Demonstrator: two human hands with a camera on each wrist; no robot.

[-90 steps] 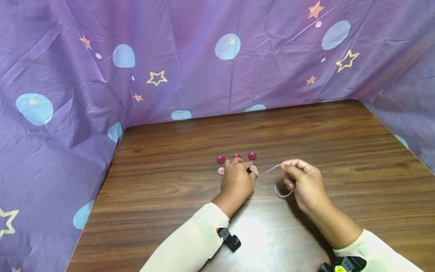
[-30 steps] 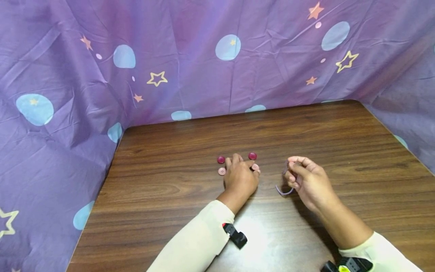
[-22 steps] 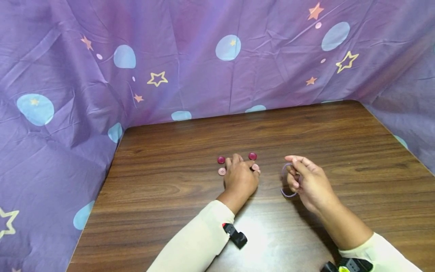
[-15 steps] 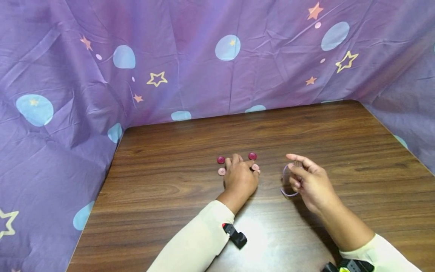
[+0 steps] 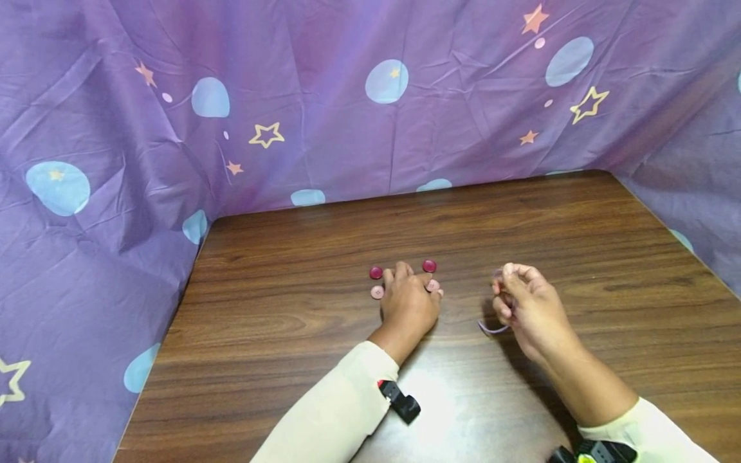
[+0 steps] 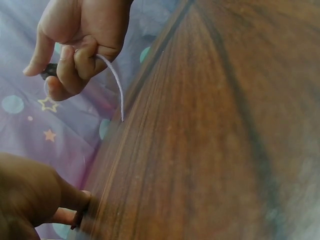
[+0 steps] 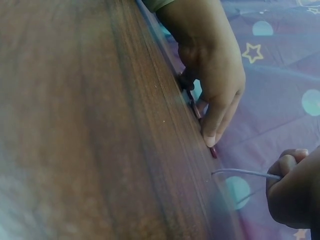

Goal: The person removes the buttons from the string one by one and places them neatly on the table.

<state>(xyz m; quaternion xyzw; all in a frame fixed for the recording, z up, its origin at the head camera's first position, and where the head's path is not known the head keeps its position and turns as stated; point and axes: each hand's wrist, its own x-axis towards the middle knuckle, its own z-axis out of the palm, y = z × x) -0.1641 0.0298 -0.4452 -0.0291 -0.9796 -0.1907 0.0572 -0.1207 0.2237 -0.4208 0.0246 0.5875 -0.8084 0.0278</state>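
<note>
My left hand (image 5: 408, 302) is spread low over a small group of buttons, fingertips down at the tabletop. Around it show two dark red buttons (image 5: 429, 265) and two pink buttons (image 5: 377, 292); whatever lies beneath the fingers is hidden. In the right wrist view a dark red button (image 7: 214, 151) lies right by these fingertips. My right hand (image 5: 529, 308), raised to the right of the buttons, grips a thin purple cord (image 5: 492, 329) in its curled fingers, one end hanging free below. The left wrist view also shows a small dark piece (image 6: 49, 71) between its thumb and finger.
The brown wood-grain table (image 5: 278, 270) stretches around both hands. A purple cloth (image 5: 324, 96) printed with stars and blue shapes hangs behind it and along the sides. Both sleeves carry black wrist cameras (image 5: 399, 402).
Over three seconds my left hand shifts slightly right and covers the middle dark red button. My right fingers work along the cord, parting half a second ago and now closed together; its upper end is drawn in.
</note>
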